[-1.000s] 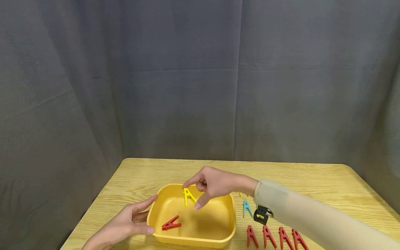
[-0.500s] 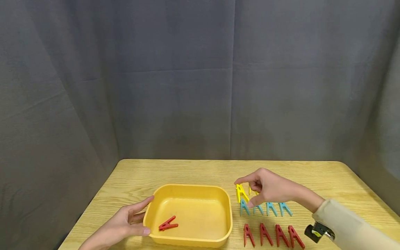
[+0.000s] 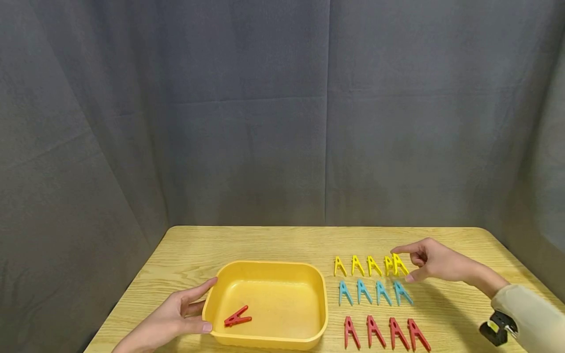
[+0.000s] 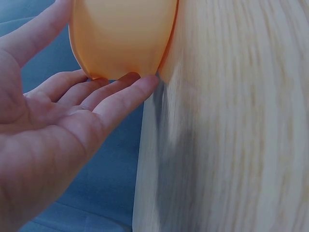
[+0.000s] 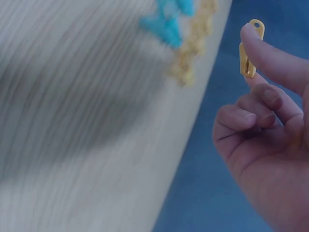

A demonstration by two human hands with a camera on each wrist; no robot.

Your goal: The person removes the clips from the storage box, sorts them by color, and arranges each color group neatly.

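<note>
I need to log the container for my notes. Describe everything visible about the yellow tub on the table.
The yellow tub is a shallow rectangular basin with rounded corners and a rolled rim, seemingly smooth matte plastic. It sits upright and level on the wooden table, near the front left edge. Inside lies a single red clothespin on its side by the near left corner. The left hand holds the tub's left end, thumb on the rim, fingers against the outer wall; the left wrist view shows fingertips under that curved wall.

Bare tabletop (image 3: 265, 240) behind tub (image 3: 322, 299), pegs (image 3: 375, 294).
</note>
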